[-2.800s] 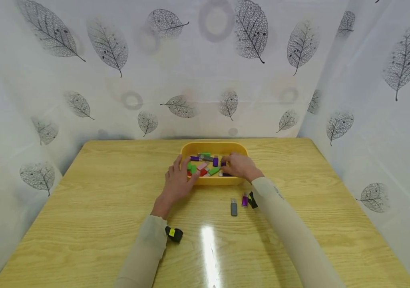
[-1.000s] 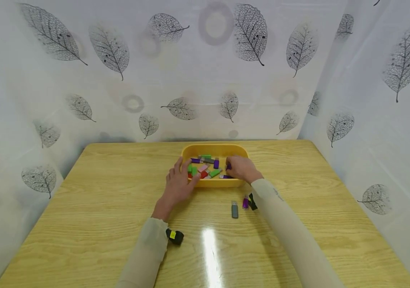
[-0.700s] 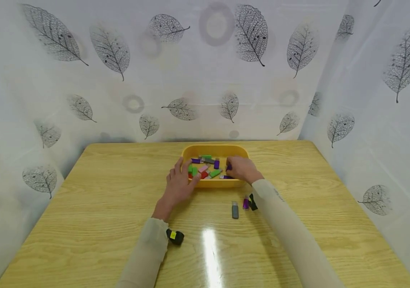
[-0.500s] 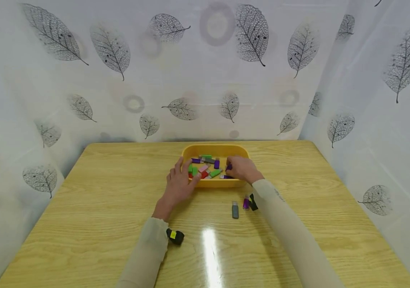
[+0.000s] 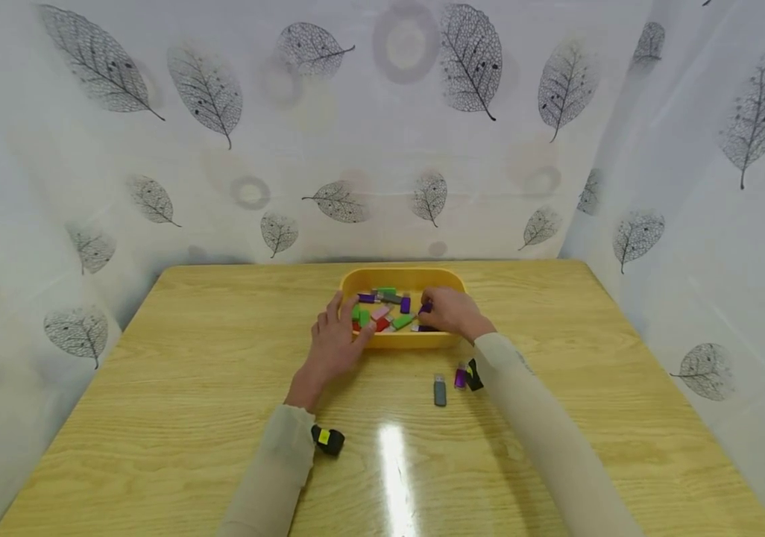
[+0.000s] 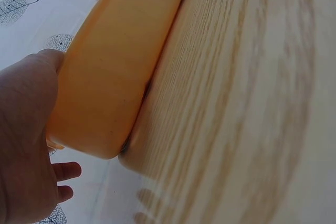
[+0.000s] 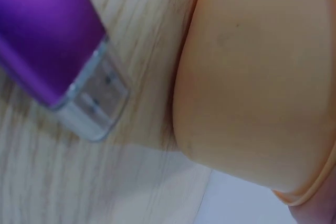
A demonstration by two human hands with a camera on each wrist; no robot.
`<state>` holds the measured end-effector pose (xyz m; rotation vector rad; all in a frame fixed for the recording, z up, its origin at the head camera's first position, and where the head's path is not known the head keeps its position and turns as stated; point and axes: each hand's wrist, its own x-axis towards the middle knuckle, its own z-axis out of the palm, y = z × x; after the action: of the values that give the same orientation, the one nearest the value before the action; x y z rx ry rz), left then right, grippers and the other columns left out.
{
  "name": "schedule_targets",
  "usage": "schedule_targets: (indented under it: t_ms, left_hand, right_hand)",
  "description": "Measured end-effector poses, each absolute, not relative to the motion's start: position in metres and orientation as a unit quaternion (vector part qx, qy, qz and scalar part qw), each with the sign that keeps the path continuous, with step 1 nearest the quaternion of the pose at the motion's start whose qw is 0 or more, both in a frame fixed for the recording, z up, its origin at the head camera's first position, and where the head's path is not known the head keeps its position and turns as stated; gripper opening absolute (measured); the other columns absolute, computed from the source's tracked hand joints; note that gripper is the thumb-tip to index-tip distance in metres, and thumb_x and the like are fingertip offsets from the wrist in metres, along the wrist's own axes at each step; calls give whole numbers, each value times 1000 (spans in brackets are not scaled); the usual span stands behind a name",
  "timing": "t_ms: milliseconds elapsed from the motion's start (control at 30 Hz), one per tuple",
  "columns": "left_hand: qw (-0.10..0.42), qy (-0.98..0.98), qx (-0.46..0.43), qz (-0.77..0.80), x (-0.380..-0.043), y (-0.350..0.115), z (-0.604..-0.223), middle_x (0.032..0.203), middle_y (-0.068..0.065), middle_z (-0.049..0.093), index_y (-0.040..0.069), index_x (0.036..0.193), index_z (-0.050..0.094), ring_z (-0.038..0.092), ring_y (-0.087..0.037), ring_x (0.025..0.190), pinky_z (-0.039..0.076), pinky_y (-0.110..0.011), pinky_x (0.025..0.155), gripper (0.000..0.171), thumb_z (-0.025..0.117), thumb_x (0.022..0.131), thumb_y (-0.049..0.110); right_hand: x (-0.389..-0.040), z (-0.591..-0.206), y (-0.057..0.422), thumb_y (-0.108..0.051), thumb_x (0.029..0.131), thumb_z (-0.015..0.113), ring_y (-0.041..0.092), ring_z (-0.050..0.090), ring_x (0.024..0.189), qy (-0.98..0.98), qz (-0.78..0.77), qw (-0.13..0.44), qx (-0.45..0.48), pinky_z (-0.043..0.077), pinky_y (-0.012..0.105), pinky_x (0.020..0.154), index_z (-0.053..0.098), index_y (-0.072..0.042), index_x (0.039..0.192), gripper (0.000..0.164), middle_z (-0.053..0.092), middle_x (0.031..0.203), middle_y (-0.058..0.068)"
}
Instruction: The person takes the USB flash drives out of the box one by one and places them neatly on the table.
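My left hand point(image 5: 332, 344) holds the left end of a yellow plastic tray point(image 5: 403, 341); the left wrist view has its thumb over the rim of the tray point(image 6: 113, 66). Reaching in at the other end, my right hand point(image 5: 452, 312) pinches a dark purple USB stick point(image 5: 426, 307), partly hidden by the fingers. Another purple USB stick point(image 5: 425, 328) lies under that hand. Green USB sticks point(image 5: 404, 321), a pink one point(image 5: 380, 313), a red one point(image 5: 382, 324), a grey one point(image 5: 391, 298) and more purple ones point(image 5: 405, 304) are scattered inside the tray.
In front of the tray, a grey USB stick point(image 5: 439, 391) and a bright purple one point(image 5: 460, 377) lie on the wooden table point(image 5: 221, 358). The purple stick looms large in the right wrist view. A leaf-patterned curtain point(image 5: 382, 134) surrounds the table's back and sides.
Since the earliest frame, my right fingers have come together on the dark purple USB stick. Over the last second it has barely shifted. The left hand and tray keep their places.
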<state>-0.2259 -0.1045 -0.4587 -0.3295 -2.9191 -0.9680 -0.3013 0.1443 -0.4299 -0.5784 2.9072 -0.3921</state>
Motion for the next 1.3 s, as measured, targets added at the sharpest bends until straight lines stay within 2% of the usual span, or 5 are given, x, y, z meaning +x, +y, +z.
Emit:
schedule_targets:
  t_ms: [400,600,833,1300]
  left_hand:
    - [33,-941,-110,-318,-228,-104,-460,163,-17,7,14,155,22,23,-47,140,17,-63,114,69,45,101,51]
    - [38,-942,-112,-316,-228,-103,-461,163,-17,7,14,155,23,23,-46,140,18,-63,113,69,45,101,51]
    - [30,-943,-107,-314,-229,-104,-461,163,-15,5,16,155,21,21,-45,141,16,-62,114,69,43,101,53]
    - [33,-941,-107,-318,-227,-104,-461,163,-16,7,14,155,23,22,-46,141,17,-63,114,68,46,102,50]
  right_hand:
    - [-301,-423,149,-31,92,65,25,63,98,960,-174,70,-206,52,46,85,64,-6,121,38,68,118,8]
    - [-299,-419,151,-30,91,68,25,62,96,959,-184,69,-205,52,46,85,65,-6,117,35,68,116,8]
    - [-294,-419,150,-30,91,70,26,62,102,952,-206,60,-218,52,45,89,66,-7,116,34,68,118,9]
    - [-277,-417,145,-27,91,70,26,63,99,944,-229,46,-233,52,44,87,67,-6,114,32,68,115,10]
